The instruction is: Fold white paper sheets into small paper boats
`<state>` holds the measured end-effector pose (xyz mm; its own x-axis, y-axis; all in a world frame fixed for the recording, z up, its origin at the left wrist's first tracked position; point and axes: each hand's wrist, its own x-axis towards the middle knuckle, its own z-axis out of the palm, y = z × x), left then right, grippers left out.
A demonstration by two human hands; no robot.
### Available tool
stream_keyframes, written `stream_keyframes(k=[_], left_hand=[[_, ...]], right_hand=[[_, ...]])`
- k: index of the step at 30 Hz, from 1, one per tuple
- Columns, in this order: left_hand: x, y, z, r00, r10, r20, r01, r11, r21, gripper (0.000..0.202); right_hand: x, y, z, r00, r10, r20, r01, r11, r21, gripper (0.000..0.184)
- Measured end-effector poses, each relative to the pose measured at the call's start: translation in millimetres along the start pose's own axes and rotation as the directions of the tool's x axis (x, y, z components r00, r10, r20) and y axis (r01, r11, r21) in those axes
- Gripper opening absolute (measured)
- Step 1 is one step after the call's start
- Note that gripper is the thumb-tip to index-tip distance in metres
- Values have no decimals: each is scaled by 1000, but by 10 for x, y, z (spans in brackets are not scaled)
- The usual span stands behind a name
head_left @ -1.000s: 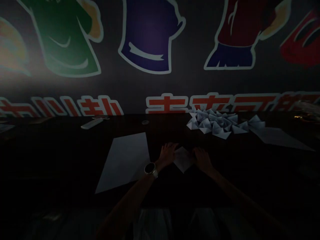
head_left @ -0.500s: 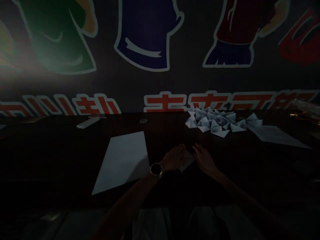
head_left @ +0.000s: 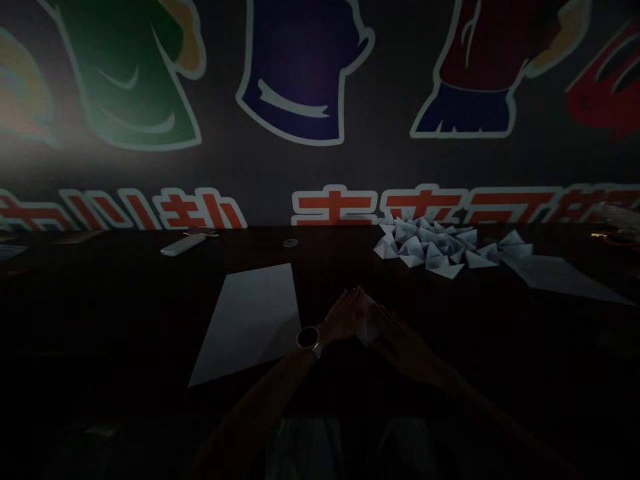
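Note:
A small folded piece of paper (head_left: 369, 327) lies on the dark table in front of me, between my two hands. My left hand (head_left: 344, 315), with a round watch (head_left: 308, 338) at its wrist, rests flat over the paper's left side. Its fingers are stretched forward. My right hand (head_left: 403, 343) lies on the right side of the paper, fingers extended and pointing away to the left. Both hands cover parts of the paper, so its full shape is hidden, and the light is very dim.
Left of my hands lies a stack of white paper (head_left: 250, 320). Several folded paper boats (head_left: 425, 243) are heaped at the back right, beside a flat sheet (head_left: 565, 277). A white oblong object (head_left: 184, 245) and a small round disc (head_left: 291, 243) sit near the painted wall (head_left: 280, 167).
My right hand has moved left and closer to me, onto the paper's right side. My left hand stays on the paper. The view has shifted slightly.

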<state>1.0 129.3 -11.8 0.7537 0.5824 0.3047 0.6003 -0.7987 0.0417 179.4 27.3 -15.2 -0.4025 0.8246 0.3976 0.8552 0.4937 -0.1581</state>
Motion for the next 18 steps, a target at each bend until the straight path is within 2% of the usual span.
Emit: stream_keyframes(k=[5,12,15,18], left_hand=[[-166,-163,-143,975,-223,7,222,973,61,52],[-358,-361,-277,947,-321,-22,321,937,134,53],[-339,-354,-352,964,-260,-50,264,959,101,52],[-283,-277,-392,999,-43,5,43,997,-65,50]], right_hand=[[17,3,-26,1000,8,25,-8,1000,3,66],[16,13,-49,998,1,70,-2,1000,13,66],[2,36,-35,998,0,65,0,1000,9,70],[-6,48,-33,997,-14,77,13,1000,10,75]])
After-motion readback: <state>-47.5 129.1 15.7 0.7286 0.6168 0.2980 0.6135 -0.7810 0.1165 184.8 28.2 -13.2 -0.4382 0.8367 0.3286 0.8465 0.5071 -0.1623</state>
